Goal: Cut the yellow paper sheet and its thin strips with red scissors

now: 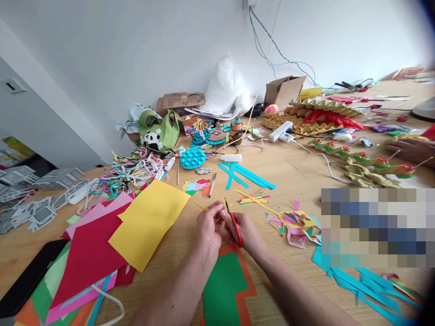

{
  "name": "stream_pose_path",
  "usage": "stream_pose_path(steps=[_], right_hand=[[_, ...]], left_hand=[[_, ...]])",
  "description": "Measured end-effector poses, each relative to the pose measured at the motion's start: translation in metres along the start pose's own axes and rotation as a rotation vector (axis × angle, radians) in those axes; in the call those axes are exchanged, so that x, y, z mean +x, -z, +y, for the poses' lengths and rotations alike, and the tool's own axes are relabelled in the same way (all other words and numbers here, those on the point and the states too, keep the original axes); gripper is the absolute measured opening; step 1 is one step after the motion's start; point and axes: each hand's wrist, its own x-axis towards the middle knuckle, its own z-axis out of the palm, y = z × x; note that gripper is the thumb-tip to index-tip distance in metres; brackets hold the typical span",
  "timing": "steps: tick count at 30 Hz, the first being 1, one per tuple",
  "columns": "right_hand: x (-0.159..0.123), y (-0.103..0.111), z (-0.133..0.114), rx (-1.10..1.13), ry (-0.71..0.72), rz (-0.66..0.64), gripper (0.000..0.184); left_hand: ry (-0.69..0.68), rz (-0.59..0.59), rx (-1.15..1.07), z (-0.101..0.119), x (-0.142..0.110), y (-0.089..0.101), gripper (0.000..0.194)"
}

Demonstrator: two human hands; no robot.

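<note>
My left hand (pixel 208 228) is closed, its fingertips pinching a thin yellow paper strip (pixel 199 205) whose loose end sticks out to the left. My right hand (pixel 247 232) grips red-handled scissors (pixel 235 226), blades pointing up and away from me. The blade tips are close to the left fingertips, where a small bit of yellow paper shows. How far apart the blades are is hard to tell. Below both hands lies green paper (pixel 224 283) on top of orange paper (pixel 244 290), partly covered by my left forearm.
Yellow sheets (pixel 152 226) and red paper (pixel 91 253) are stacked at left, beside a black phone (pixel 32 276). Thin paper strips (pixel 253 199), a pen (pixel 212 184) and blue strips (pixel 246 175) lie ahead. Paper scraps (pixel 294 222) are at right. Another person's hand (pixel 413 149) rests at far right.
</note>
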Motion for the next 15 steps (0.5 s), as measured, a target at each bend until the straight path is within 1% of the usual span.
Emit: stream_pose_path(steps=[4, 9, 11, 12, 13, 14, 15], right_hand=[[0.0, 0.001, 0.0, 0.008, 0.006, 0.002, 0.05], [0.0, 0.0, 0.001, 0.012, 0.003, -0.004, 0.05], [0.001, 0.0, 0.0, 0.017, -0.009, 0.002, 0.051], [0.0, 0.0, -0.002, 0.024, -0.015, 0.014, 0.051], [0.0, 0.001, -0.003, 0.036, -0.022, 0.04, 0.051], [-0.001, 0.002, -0.006, 0.055, -0.026, 0.081, 0.051], [-0.001, 0.004, -0.008, 0.082, -0.025, 0.133, 0.052]], left_hand=[[-0.025, -0.036, 0.056, -0.004, 0.002, 0.002, 0.018], [-0.031, -0.041, 0.101, -0.005, 0.001, 0.002, 0.02], [-0.031, -0.106, 0.155, -0.001, 0.004, 0.003, 0.019], [-0.053, -0.144, 0.206, 0.002, 0.006, 0.004, 0.019], [-0.091, -0.184, 0.274, 0.007, 0.01, 0.006, 0.018], [-0.197, -0.172, 0.362, 0.012, 0.015, 0.009, 0.018], [-0.335, -0.148, 0.44, 0.017, 0.021, 0.012, 0.016]])
